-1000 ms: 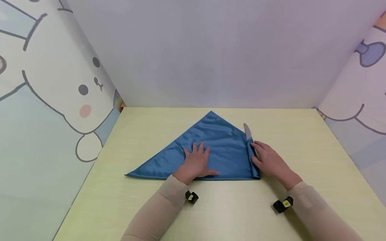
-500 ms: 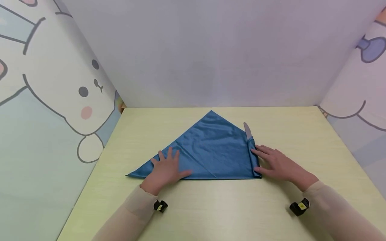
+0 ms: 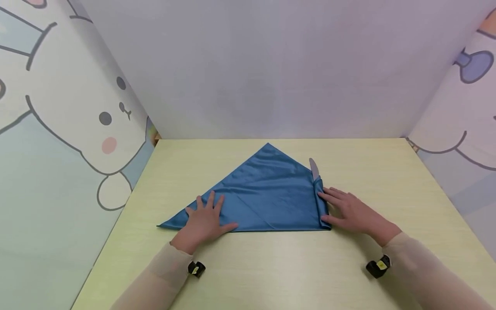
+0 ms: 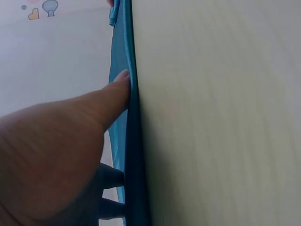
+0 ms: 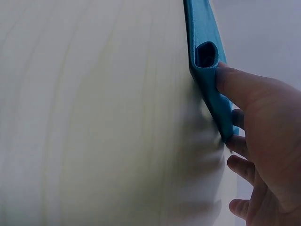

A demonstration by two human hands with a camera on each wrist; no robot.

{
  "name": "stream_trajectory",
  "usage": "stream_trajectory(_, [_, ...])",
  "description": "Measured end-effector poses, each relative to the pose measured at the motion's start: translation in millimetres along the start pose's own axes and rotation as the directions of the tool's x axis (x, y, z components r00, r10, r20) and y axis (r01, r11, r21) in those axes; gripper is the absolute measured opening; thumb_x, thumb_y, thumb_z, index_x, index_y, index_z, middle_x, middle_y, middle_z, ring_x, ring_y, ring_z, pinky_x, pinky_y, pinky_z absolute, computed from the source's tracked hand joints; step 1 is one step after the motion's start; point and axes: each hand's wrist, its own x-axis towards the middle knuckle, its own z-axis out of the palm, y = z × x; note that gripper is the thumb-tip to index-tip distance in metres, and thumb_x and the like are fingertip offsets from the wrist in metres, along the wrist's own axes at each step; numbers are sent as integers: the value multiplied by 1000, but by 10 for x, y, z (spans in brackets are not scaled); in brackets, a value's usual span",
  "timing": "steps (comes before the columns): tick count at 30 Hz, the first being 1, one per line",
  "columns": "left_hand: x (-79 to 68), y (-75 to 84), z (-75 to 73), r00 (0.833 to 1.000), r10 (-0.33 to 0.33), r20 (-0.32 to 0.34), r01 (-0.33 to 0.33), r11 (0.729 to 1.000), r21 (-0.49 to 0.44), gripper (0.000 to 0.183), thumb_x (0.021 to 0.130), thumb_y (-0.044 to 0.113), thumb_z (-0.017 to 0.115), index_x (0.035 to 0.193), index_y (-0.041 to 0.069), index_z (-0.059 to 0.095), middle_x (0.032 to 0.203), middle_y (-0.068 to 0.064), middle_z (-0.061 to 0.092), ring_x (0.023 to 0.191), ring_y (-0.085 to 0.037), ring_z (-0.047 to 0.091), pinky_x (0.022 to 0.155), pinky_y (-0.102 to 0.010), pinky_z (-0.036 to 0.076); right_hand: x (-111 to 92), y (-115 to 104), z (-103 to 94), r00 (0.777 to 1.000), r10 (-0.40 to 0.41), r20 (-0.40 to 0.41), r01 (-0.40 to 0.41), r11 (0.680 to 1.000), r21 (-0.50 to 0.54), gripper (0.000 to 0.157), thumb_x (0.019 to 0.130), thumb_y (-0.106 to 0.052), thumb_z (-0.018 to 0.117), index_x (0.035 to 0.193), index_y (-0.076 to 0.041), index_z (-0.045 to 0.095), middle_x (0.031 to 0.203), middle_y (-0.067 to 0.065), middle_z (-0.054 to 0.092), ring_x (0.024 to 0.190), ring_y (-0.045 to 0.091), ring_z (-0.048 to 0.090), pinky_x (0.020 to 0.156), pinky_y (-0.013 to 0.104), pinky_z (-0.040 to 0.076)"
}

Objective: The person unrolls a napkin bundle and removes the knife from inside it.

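A blue satin napkin [image 3: 263,189], folded to a triangle whose right end is rolled up, lies on the table. From the far end of that roll [image 3: 321,202] sticks the blade of a table knife [image 3: 314,168]; the rest of the knife is hidden in the cloth. My left hand [image 3: 203,224] rests spread on the left part of the napkin, its thumb near the front edge. Beside the roll is my right hand [image 3: 350,213], thumb and fingertips touching its right side. In the right wrist view the roll's near end shows a hollow opening [image 5: 206,55].
The pale wooden table [image 3: 271,271] reaches to a plain back wall [image 3: 283,77]. Side panels with cartoon drawings [image 3: 77,107] stand left and right. Each wrist carries a small black camera [image 3: 196,269].
My left hand has slid left along the napkin, from its middle to its left part. My right hand has shifted slightly towards me and its fingers have straightened beside the roll.
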Motion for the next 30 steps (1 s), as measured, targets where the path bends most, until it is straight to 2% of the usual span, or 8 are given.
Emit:
stream_trajectory(4, [16,-139,44,1000,-1,-3,1,1000,-1,108,74,89,36,156,20,18,160,-15,10,137,-55,15,88,-80,25,80,-70,42,1000,4,2,-4,1000,-10,80,86,-57,63,147,-11,41,149,19,37,136,41,33,101,67,29])
stream_trajectory(10, [38,-324,48,1000,-1,-22,1,1000,-16,107,74,87,41,155,20,20,160,-15,12,138,-54,15,88,-80,24,197,-182,96,1000,16,17,-16,999,-29,80,87,-58,61,148,-13,39,151,17,36,137,39,33,100,67,29])
stream_trajectory(18, [51,-382,-2,1000,16,-12,-16,1000,-9,104,77,83,45,155,17,22,159,-17,14,138,-54,16,90,-80,22,255,-267,101,1000,14,11,-14,999,-29,77,89,-54,61,148,-10,40,150,20,35,136,40,33,99,68,30])
stream_trajectory(21, [78,-295,-74,999,38,-16,-38,999,12,103,79,81,47,154,15,24,158,-18,16,138,-52,16,92,-79,20,282,-303,96,1000,5,-20,-5,1000,-16,73,90,-48,63,146,-5,42,148,23,36,134,42,35,99,66,32])
stream_trajectory(23, [116,-167,-131,998,60,-21,-60,998,11,102,80,80,46,154,14,24,158,-18,15,140,-50,15,94,-78,19,320,-349,87,999,-1,-51,0,1000,-10,71,91,-45,64,144,-2,44,147,24,37,133,42,37,99,63,33])
stream_trajectory(26, [181,115,-220,994,106,-26,-106,994,-11,100,81,80,43,155,16,22,159,-16,14,142,-47,13,98,-75,18,412,-465,74,997,12,-77,-13,1000,-11,71,90,-43,65,143,0,45,147,25,36,133,42,37,100,63,32])
stream_trajectory(30, [285,512,-253,987,164,-1,-163,985,-63,98,82,79,42,155,17,19,160,-14,11,143,-43,9,102,-72,16,561,-612,132,997,54,-62,-58,997,-51,74,90,-49,63,145,-3,43,151,22,32,138,40,30,103,66,27])
